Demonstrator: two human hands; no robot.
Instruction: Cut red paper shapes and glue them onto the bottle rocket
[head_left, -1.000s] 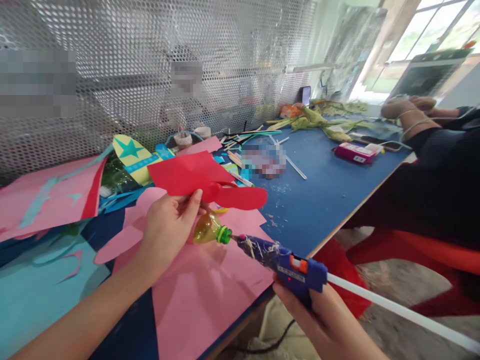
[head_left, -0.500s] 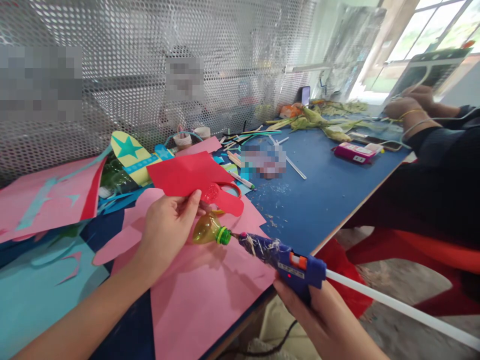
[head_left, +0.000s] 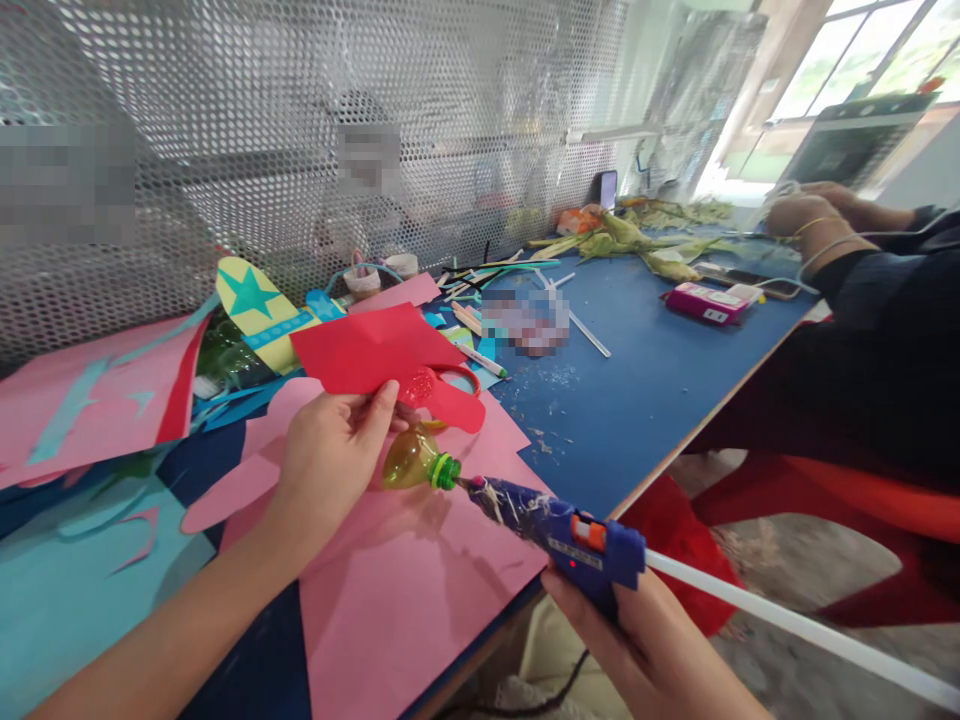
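My left hand (head_left: 330, 445) is closed on a red paper cut-out (head_left: 367, 345), pinching its lower edge between thumb and fingers. Just under those fingers is a translucent yellow-green plastic bottle top (head_left: 409, 458) with a green threaded neck; whether the hidden fingers grip it too, I cannot tell. My right hand (head_left: 637, 640) wraps around the handle of a blue hot glue gun (head_left: 536, 515), its red light lit. A long white glue stick (head_left: 795, 625) sticks out of its back. The gun's nozzle points at the bottle neck, touching it or very close. Pink paper (head_left: 405, 600) lies beneath.
Light-blue paper (head_left: 67, 610) and a pink decorated sheet (head_left: 97, 385) lie to the left. Scissors with an orange-red handle (head_left: 469, 378) sit behind the red paper. A pink box (head_left: 709, 303) is farther right, near another person's hands (head_left: 810, 215). Perforated metal backs the table.
The glue gun and my right hand have shifted slightly left, bringing the nozzle nearer the bottle neck. My left hand keeps its grip on the red paper almost unmoved.
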